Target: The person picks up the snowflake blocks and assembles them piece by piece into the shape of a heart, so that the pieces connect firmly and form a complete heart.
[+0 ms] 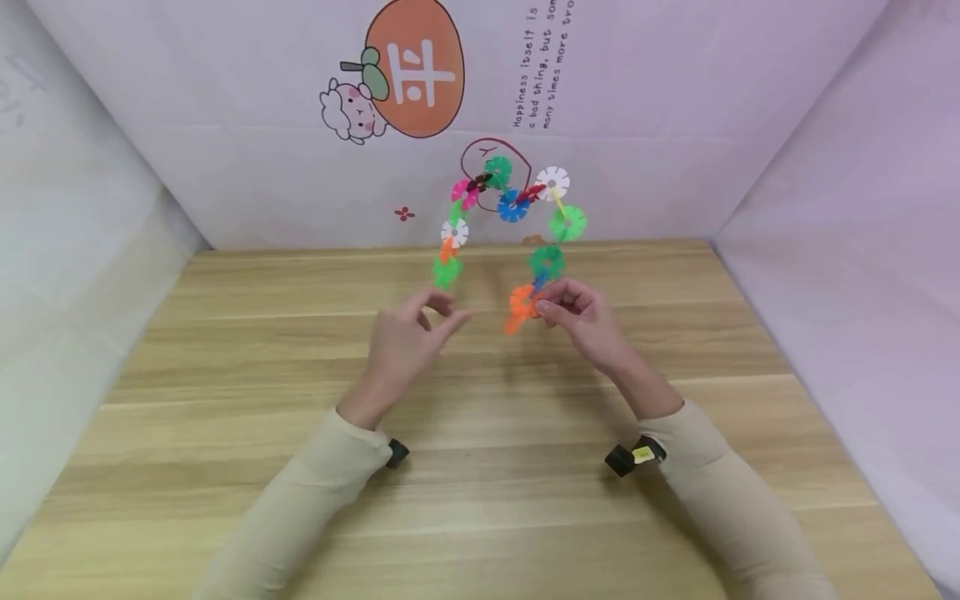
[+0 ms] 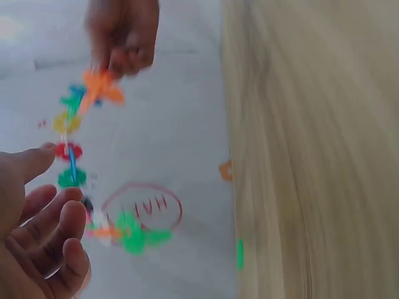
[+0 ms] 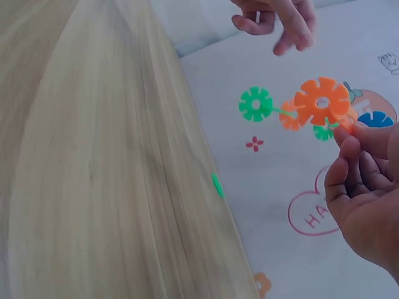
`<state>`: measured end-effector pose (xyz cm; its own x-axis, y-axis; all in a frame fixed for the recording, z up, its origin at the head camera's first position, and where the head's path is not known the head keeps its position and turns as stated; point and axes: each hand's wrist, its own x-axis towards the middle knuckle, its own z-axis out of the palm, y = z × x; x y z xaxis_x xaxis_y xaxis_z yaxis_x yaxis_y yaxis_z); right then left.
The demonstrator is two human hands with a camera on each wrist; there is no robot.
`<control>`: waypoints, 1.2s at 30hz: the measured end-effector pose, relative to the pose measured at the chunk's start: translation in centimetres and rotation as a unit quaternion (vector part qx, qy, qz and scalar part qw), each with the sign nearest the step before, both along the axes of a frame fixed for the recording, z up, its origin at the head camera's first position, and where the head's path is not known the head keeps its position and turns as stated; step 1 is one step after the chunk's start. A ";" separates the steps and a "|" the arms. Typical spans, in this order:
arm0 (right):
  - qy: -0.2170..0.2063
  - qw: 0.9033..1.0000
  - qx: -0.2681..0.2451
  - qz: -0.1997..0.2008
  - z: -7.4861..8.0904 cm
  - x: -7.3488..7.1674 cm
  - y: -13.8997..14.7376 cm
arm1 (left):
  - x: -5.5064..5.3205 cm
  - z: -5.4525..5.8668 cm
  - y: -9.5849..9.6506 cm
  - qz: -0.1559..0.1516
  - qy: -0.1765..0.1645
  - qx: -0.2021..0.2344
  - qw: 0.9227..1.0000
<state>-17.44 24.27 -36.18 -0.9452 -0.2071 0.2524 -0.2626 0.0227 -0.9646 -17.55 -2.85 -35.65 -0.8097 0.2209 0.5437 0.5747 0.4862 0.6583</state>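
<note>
A chain of notched plastic snowflake discs [image 1: 513, 206] hangs in an arch above the table, in green, white, pink, blue, red and orange. My right hand [image 1: 588, 321] pinches an orange disc [image 1: 522, 302] at the chain's right end between thumb and fingertips. Another orange disc [image 3: 322, 101] slots into that end, facing the camera in the right wrist view. My left hand [image 1: 408, 337] is held just below the loose left end, a light green disc [image 1: 447, 272]. Its thumb and fingers stand apart with nothing between them, as the left wrist view also shows.
The wooden table [image 1: 465, 500] runs back to a white printed backdrop [image 1: 637, 125], with pale side walls. A small green piece [image 3: 217, 185] lies near the table's back edge. Black wrist straps [image 1: 633, 457] sit at the sleeve cuffs.
</note>
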 end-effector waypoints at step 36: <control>-0.050 0.989 0.128 0.054 -1.5 0.0 7.6 | -15.2 -5.7 2.2 0.109 -0.334 -0.123 0.928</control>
